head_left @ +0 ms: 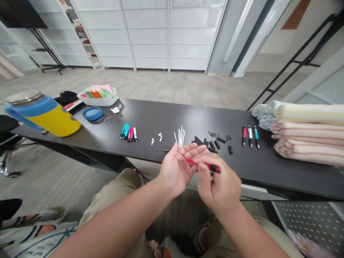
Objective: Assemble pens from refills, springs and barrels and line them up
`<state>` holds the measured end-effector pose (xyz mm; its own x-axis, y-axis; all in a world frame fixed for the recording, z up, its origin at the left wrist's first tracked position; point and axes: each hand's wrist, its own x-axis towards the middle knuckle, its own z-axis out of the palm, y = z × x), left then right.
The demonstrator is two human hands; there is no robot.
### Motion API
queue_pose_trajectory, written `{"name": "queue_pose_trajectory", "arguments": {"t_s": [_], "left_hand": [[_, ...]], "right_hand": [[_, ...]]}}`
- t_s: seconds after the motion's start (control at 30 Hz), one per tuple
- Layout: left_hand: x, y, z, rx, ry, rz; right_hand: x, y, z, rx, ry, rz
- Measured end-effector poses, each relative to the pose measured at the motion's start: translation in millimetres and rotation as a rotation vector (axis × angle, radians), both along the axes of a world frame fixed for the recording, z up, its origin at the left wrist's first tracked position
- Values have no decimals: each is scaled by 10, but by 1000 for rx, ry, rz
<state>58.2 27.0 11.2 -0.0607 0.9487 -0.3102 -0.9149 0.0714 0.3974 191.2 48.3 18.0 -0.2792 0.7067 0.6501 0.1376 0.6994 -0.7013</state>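
Observation:
My right hand (219, 184) pinches a red and black pen (204, 165) near the front edge of a long black table (161, 114). My left hand (178, 166) lies palm up beside it, fingers stretched out, with the pen's red tip resting on them. Just beyond my hands lie thin white refills (180, 137), several black pen sleeves (206, 144) and small springs (228, 137). Three assembled pens (250, 136) lie to the right, and a row of teal, red and white pen barrels (128, 132) to the left.
A yellow and blue jug (44, 114) lies on its side at the table's left end, with a blue lid (92, 113) and a white tray (100, 95) of coloured items behind it. Folded striped towels (303, 132) are stacked at the right. Small white caps (156, 138) lie mid-table.

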Motion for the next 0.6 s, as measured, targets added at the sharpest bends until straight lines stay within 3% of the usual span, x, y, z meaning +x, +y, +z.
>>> {"name": "queue_pose_trajectory", "arguments": {"t_s": [0.07, 0.13, 0.27, 0.37, 0.47, 0.6], "left_hand": [[-20, -9, 37, 30, 16, -18], [-39, -14, 43, 52, 35, 2], [-42, -17, -57, 109, 317, 67], [-54, -31, -133, 185, 675, 130], [-105, -48, -142, 219, 899, 199], [-194, -38, -91, 231, 912, 245]], "right_hand": [[4, 83, 1, -82, 78, -65], [-3, 209, 8, -276, 243, -65], [-62, 417, -21, -715, 595, 179], [-157, 421, -97, -935, 625, 327], [-253, 334, -175, -946, 570, 373], [-270, 283, -205, -855, 371, 395]]}}
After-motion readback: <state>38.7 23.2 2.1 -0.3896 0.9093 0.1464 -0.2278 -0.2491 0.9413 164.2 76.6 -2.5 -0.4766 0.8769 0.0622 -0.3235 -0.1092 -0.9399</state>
